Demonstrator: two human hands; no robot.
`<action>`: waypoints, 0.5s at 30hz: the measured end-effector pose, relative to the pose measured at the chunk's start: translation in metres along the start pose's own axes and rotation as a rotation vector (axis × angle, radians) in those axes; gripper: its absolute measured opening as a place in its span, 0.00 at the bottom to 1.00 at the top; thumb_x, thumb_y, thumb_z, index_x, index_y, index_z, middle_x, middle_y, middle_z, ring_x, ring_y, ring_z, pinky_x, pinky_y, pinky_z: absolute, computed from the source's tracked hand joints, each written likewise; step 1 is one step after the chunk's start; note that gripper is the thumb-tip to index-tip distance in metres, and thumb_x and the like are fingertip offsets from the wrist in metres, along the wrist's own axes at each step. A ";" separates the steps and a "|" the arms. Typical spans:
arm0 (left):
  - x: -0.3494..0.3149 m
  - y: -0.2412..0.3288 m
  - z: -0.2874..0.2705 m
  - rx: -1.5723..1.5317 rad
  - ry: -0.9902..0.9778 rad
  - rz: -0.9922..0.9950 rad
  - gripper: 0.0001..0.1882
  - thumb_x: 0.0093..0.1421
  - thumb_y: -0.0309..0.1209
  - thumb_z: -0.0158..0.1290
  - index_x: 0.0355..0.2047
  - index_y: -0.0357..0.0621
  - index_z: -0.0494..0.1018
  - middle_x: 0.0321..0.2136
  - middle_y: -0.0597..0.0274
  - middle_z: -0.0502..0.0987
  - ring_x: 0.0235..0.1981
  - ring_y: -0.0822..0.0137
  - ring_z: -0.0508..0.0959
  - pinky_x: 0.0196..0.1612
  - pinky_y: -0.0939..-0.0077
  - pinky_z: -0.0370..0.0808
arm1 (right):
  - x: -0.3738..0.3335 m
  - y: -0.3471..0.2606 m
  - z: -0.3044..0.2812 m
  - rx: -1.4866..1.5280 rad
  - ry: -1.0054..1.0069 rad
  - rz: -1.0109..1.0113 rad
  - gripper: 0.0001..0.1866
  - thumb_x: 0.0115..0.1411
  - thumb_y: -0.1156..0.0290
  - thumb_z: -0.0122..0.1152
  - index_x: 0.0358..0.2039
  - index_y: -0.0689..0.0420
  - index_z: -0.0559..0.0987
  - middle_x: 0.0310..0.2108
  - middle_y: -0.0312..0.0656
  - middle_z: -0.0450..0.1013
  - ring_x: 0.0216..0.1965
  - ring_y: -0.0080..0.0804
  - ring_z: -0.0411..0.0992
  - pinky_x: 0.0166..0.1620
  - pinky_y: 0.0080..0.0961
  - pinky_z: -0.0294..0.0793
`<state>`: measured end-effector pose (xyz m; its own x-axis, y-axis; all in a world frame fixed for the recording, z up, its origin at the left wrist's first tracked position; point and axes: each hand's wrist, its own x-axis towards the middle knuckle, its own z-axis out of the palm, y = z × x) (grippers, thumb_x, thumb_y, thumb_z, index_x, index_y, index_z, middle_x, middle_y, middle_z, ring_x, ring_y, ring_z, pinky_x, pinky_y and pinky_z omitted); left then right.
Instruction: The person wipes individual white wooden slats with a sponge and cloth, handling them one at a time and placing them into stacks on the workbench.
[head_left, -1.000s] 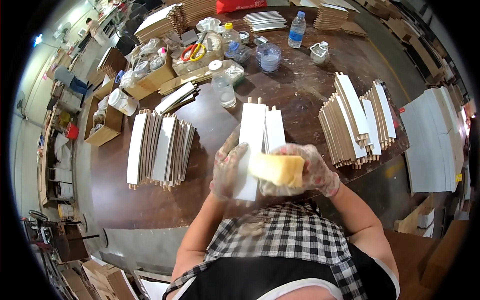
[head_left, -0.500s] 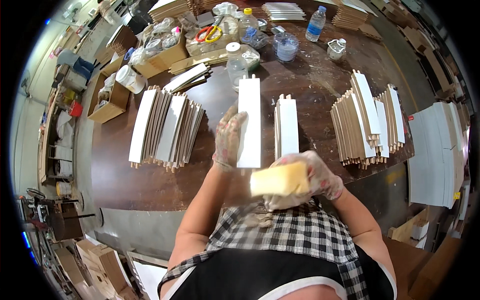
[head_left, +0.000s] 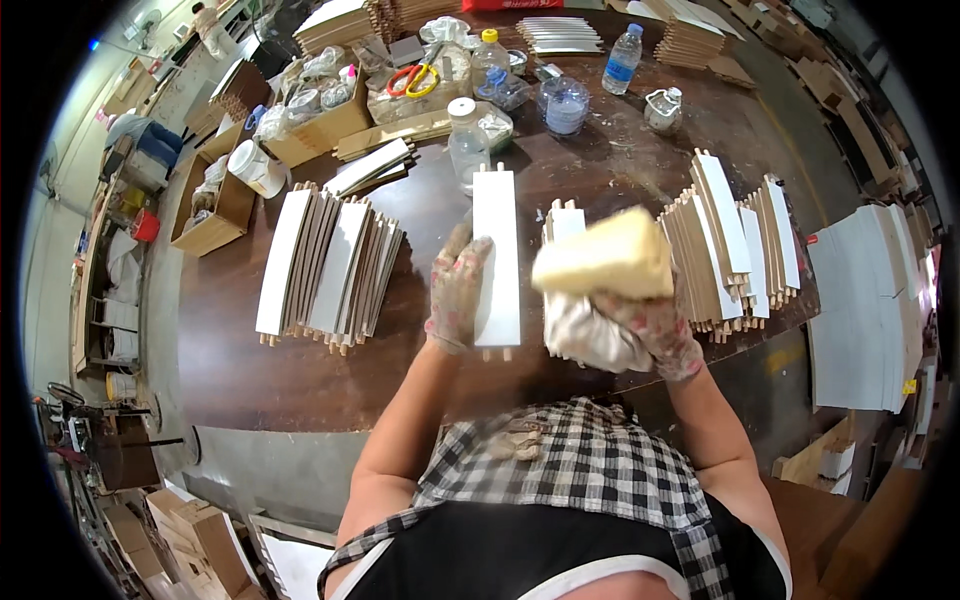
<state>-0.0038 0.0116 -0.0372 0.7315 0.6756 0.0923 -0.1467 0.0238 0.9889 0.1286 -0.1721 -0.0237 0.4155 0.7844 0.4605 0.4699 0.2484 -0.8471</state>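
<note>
Working at the near edge of the table (head_left: 300, 390) in a checked cloth apron (head_left: 600, 465). Gripping a long, flat, smooth-looking white board (head_left: 498, 290) by its left side with the left hand (head_left: 457, 290), closing patterned glove fingers on the rim; holding it midway along the near edge, showing round wooden pegs at both short ends. Clutching a blocky, spongy-looking yellow pad (head_left: 605, 255) in the right hand (head_left: 655, 325), curling the fingers tight, partly covering a smaller pile (head_left: 567, 221) of boards. Appearing to be between strokes of surface work, so presumably needing a steady left hold and the pad's flat face against the board. Facing, farther out, a tight left stack (head_left: 330, 265) of pegged boards with tan, raw-looking sides, and an overlapping right stack (head_left: 722, 215) by the right edge. Seeing beyond a clear, rounded lidded bottle (head_left: 468, 140), then scissors (head_left: 412, 80) toward the far-left corner, and thin white slats (head_left: 560, 35) by the far edge.
</note>
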 end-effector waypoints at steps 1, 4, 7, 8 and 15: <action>-0.002 0.001 0.004 -0.076 -0.063 -0.070 0.19 0.61 0.28 0.41 0.51 0.32 0.64 0.39 0.56 0.74 0.39 0.71 0.73 0.41 0.79 0.72 | 0.008 -0.010 0.004 0.128 0.032 0.144 0.28 0.50 0.60 0.64 0.48 0.58 0.69 0.43 0.42 0.71 0.44 0.32 0.72 0.46 0.27 0.76; -0.012 -0.026 0.016 -0.130 -0.109 0.127 0.20 0.61 0.27 0.42 0.53 0.34 0.61 0.44 0.57 0.72 0.41 0.72 0.73 0.43 0.81 0.71 | 0.025 -0.029 0.028 0.697 0.101 0.441 0.29 0.51 0.67 0.64 0.51 0.61 0.64 0.42 0.48 0.69 0.42 0.36 0.72 0.43 0.26 0.76; -0.021 -0.016 0.020 0.538 -0.193 0.455 0.20 0.59 0.27 0.46 0.52 0.36 0.62 0.48 0.57 0.69 0.47 0.69 0.70 0.47 0.75 0.70 | 0.046 -0.032 0.045 -0.359 0.208 -0.300 0.28 0.47 0.72 0.65 0.48 0.62 0.66 0.44 0.50 0.67 0.40 0.42 0.70 0.42 0.32 0.73; -0.032 -0.005 0.024 0.453 -0.191 0.333 0.20 0.59 0.27 0.47 0.51 0.35 0.63 0.49 0.56 0.68 0.48 0.67 0.70 0.49 0.74 0.69 | 0.055 -0.021 0.043 -0.483 0.278 -0.356 0.31 0.44 0.67 0.68 0.48 0.60 0.66 0.40 0.46 0.67 0.36 0.37 0.70 0.37 0.29 0.74; -0.055 0.017 0.041 -0.082 -0.106 0.071 0.25 0.62 0.29 0.44 0.57 0.29 0.56 0.53 0.49 0.64 0.53 0.64 0.66 0.55 0.73 0.63 | 0.118 0.036 -0.030 -0.556 0.633 -0.423 0.27 0.46 0.68 0.68 0.45 0.58 0.67 0.34 0.41 0.69 0.35 0.33 0.71 0.35 0.28 0.74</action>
<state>-0.0189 -0.0554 -0.0209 0.7831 0.5958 0.1781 -0.2513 0.0412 0.9670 0.2180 -0.0872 0.0081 0.3942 0.1957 0.8979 0.9150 0.0071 -0.4033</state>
